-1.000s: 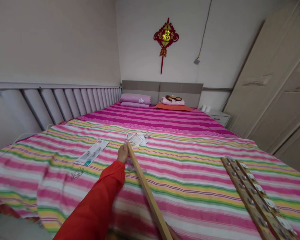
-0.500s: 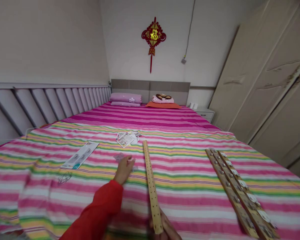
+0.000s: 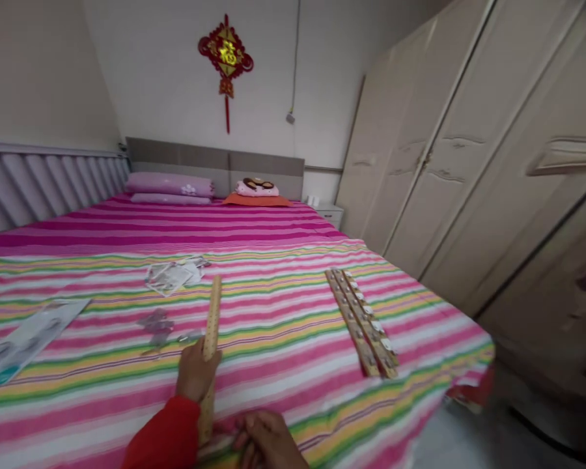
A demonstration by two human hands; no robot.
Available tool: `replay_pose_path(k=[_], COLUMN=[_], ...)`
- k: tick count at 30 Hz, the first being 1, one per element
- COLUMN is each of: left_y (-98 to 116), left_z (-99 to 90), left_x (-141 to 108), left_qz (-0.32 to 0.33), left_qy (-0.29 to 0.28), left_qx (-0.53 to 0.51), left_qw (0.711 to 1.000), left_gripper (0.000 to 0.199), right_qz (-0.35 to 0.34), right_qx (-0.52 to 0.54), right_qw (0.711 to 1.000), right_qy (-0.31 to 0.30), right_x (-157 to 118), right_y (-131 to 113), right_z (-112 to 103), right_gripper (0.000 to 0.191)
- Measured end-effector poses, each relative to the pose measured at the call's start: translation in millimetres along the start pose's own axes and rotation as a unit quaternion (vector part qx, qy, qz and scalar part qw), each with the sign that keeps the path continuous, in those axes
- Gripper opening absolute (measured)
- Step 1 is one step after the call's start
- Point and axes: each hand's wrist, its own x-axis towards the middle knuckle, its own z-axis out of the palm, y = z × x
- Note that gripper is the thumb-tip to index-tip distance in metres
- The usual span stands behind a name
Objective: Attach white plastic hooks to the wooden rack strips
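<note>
A long pale wooden strip (image 3: 213, 319) with rows of small holes points away from me over the striped bed cover. My left hand (image 3: 195, 371), in a red sleeve, is closed around its middle. At the bottom, my right hand (image 3: 266, 440) has curled fingers just right of the strip's near end, apart from it; whether anything small is in them is hidden. Small clear plastic pieces (image 3: 159, 326) lie beyond my left hand. To the right, wooden strips (image 3: 356, 319) carry metal clips and white round pieces in rows.
Clear packets with papers (image 3: 176, 273) lie on the cover beyond the plastic pieces. A flat clear package (image 3: 32, 339) is at the left. Folded bedding (image 3: 170, 185) rests by the headboard (image 3: 185, 156). A wardrobe (image 3: 444, 163) stands right of the bed.
The view has swung right. My left hand has left the plastic pieces and taken hold of the wooden strip. My right hand has let go of the strip's near end and moved right.
</note>
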Motion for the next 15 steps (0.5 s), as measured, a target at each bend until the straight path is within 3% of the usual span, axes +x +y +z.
replay_pose_path(k=[3, 5, 7, 11, 15], left_y=[-2.6, -2.0, -1.2, -3.0, -4.2], left_z=[-0.3, -2.4, -4.4, -3.2, -1.9], left_x=[4.3, 5.2, 5.1, 4.2, 2.2], left_qz=[-0.006, -0.005, 0.000, -0.012, -0.041], left_qy=[-0.007, -0.022, -0.029, -0.017, 0.010], left_qx=[0.005, 0.003, -0.004, -0.039, -0.104], left_qw=[1.000, 1.000, 1.000, 0.999, 0.994], left_gripper=[0.027, 0.029, 0.031, 0.039, 0.050], right_qz=[-0.093, -0.152, -0.170, -0.151, -0.159], right_qx=[0.050, 0.104, 0.148, 0.219, 0.274], right_qw=[0.977, 0.932, 0.897, 0.888, 0.898], right_qy=[0.186, 0.312, 0.381, 0.375, 0.306], right_x=[-32.5, -54.2, -70.7, -80.3, -70.0], right_y=[-27.7, -48.9, -69.5, -100.1, -112.8], right_z=[-53.6, -89.8, -121.7, -163.3, -179.2], right_gripper=[0.052, 0.048, 0.047, 0.041, 0.023])
